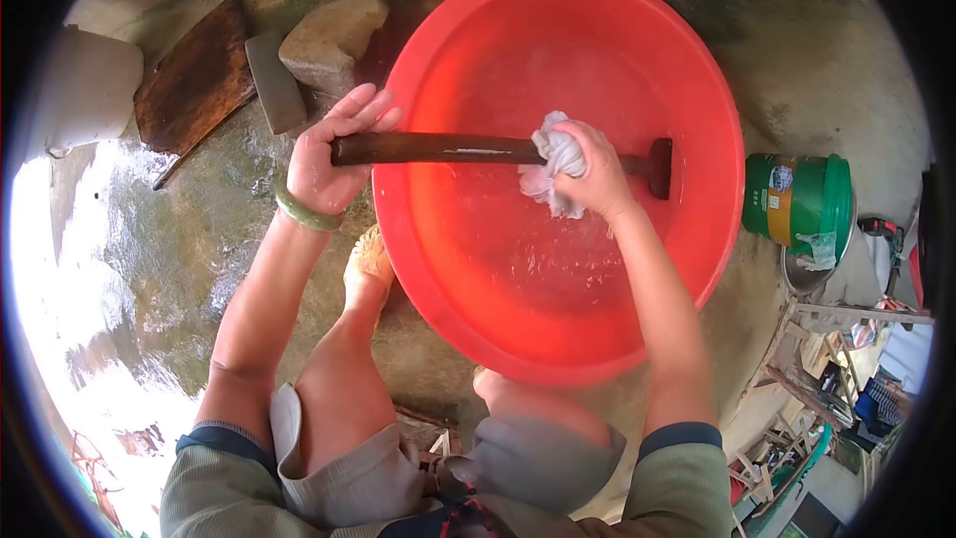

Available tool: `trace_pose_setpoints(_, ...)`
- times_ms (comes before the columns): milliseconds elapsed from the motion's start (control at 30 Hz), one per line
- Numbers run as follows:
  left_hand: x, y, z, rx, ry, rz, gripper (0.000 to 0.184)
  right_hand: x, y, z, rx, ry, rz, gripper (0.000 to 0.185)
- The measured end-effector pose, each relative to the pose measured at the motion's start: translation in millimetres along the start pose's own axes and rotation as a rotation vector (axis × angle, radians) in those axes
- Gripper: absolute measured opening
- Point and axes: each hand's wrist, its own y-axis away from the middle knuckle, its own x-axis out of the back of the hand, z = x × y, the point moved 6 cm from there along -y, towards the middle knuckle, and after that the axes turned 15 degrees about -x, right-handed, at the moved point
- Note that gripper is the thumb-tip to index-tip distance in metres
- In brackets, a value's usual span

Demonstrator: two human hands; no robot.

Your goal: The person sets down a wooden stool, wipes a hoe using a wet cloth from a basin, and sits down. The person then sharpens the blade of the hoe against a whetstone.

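Right hand (599,171) is squeezing a crumpled white cloth (558,154) round a long dark wooden handle (438,147) over a round red plastic tub (498,309). Left hand (321,161)'s fingers-out, palm against its end.

Left hand (334,154): bare; a smooth, rounded green bangle (307,216) encircles the wrist. Right hand (595,174): bare. Shirt (680,493): olive green, finely ribbed, short-sleeved; left cuff (229,439) and right cuff (680,435) are finished in dark navy bands. Near edge, centre: a dark panel (423,526) with red detail (466,516), form unclear. Shorts (548,463): grey-beige, loose, wide at the leg openings.
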Motion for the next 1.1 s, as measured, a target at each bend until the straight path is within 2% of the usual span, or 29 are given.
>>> trace_pose_setpoints(100,10.0,2.5,-4.0,0.013,0.031,-0.036,0.045,34.2,10.8,81.6,-0.262,0.247,-0.038,0.056)
trace_pose_setpoints(167,12.2,6.4,-6.9,0.018,0.068,-0.078,0.039,50.3,17.0,141.8,-0.385,0.318,0.086,0.051)
trace_pose_setpoints(233,14.2,9.6,-12.2,0.024,0.051,-0.146,0.036,39.5,15.6,127.8,-0.404,0.226,0.114,0.043)
trace_pose_setpoints(267,12.9,11.0,-14.5,0.027,0.056,-0.202,0.030,34.8,16.8,109.1,-0.318,0.162,0.215,0.038)
trace_pose_setpoints(333,12.9,9.9,-15.8,0.022,0.038,-0.190,0.029,20.0,15.8,68.0,-0.119,0.031,0.256,0.035)
trace_pose_setpoints(467,20.5,8.6,-19.7,0.019,0.026,-0.203,0.036,-29.6,11.2,-59.9,0.159,-0.203,0.317,0.038)
trace_pose_setpoints(567,31.1,8.2,-20.8,0.017,-0.051,-0.149,0.040,-70.0,13.3,-167.9,0.288,-0.420,0.291,0.038)
trace_pose_setpoints(633,14.7,21.0,-18.6,0.015,0.040,-0.240,0.041,-84.4,16.5,-210.7,0.196,-0.293,0.425,0.033)
trace_pose_setpoints(667,15.3,16.2,-16.5,0.074,0.112,-0.383,0.039,-87.5,16.1,-205.2,0.184,-0.305,0.420,0.033)
trace_pose_setpoints(767,31.0,9.1,-17.5,0.032,0.003,-0.138,0.041,-85.8,11.2,-188.7,0.441,-0.212,0.545,0.024)
trace_pose_setpoints(800,24.6,13.9,-18.5,0.036,0.016,-0.124,0.045,-78.8,12.3,-180.2,0.476,-0.188,0.555,0.020)
trace_pose_setpoints(833,38.4,9.2,-18.8,0.111,0.182,-0.245,0.045,-70.4,16.7,-166.2,0.440,-0.065,0.573,0.020)
trace_pose_setpoints(867,38.5,8.0,-16.5,0.075,0.159,-0.138,0.045,-71.9,17.9,-133.8,0.432,-0.017,0.513,0.025)
trace_pose_setpoints(900,36.3,8.5,-18.3,0.037,0.146,-0.028,0.046,-60.2,20.6,-102.4,0.386,0.044,0.476,0.032)
trace_pose_setpoints(1033,38.1,9.9,-19.2,0.040,0.194,-0.066,0.045,-21.8,41.5,15.0,0.091,0.353,0.412,0.038)
trace_pose_setpoints(1100,36.4,11.9,-16.5,0.059,0.206,-0.074,0.049,-1.0,59.5,63.2,-0.223,0.374,0.455,0.031)
